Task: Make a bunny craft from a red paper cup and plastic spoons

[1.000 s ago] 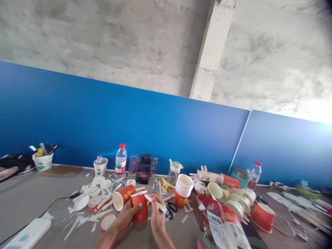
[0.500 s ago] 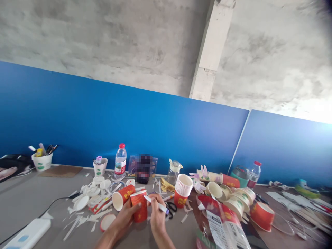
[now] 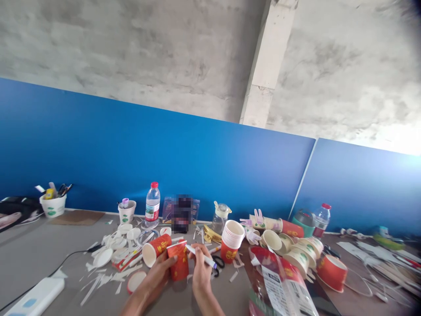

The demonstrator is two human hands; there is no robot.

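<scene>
Our left hand (image 3: 157, 273) is gripping a red tapered paper cup (image 3: 180, 267), our right hand (image 3: 201, 271) beside it holding a slender white purple-ended marker (image 3: 209, 262); we are perhaps risking dents by oversqueezing.

No text can be read: gold characters on the held red cup (image 3: 179, 264) and print on the bottle label (image 3: 151, 212) near the back edge of the surface (image 3: 75, 241) are too small.
</scene>
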